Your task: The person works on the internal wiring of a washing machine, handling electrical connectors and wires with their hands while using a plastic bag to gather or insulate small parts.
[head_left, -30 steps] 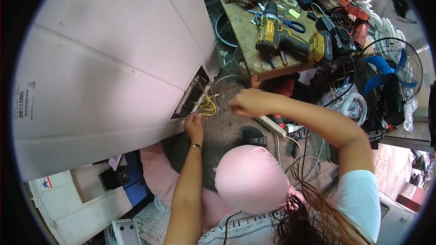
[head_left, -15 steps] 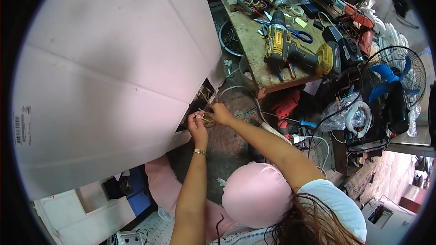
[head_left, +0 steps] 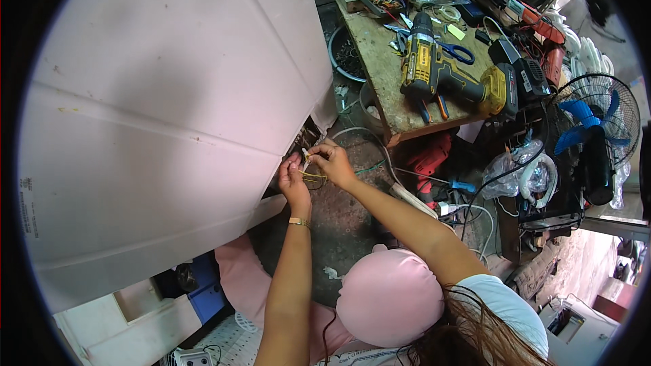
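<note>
A big white appliance cabinet (head_left: 169, 95) stands tilted on my left. Its lower corner is open, and thin wires (head_left: 313, 177), mostly yellow, come out of the dark gap there. My left hand (head_left: 294, 183) is at the gap's edge, its fingers closed around the wires. Just right of it, my right hand (head_left: 332, 165) pinches a small white connector (head_left: 306, 154) between thumb and fingertips. The two hands are close together but apart. How the wires run inside the cabinet is hidden.
A wooden workbench (head_left: 380, 68) at the upper right holds a yellow cordless drill (head_left: 434, 71), blue-handled scissors (head_left: 458, 53) and pliers (head_left: 434, 108). Below lie a red power tool (head_left: 430, 163) and cables. A blue-bladed fan (head_left: 586, 118) stands far right. A bucket (head_left: 344, 54) sits beside the bench.
My right hand has shifted slightly up, opening a small gap from the left hand, and the white connector now shows at its fingertips. The whole view has tilted a little.
</note>
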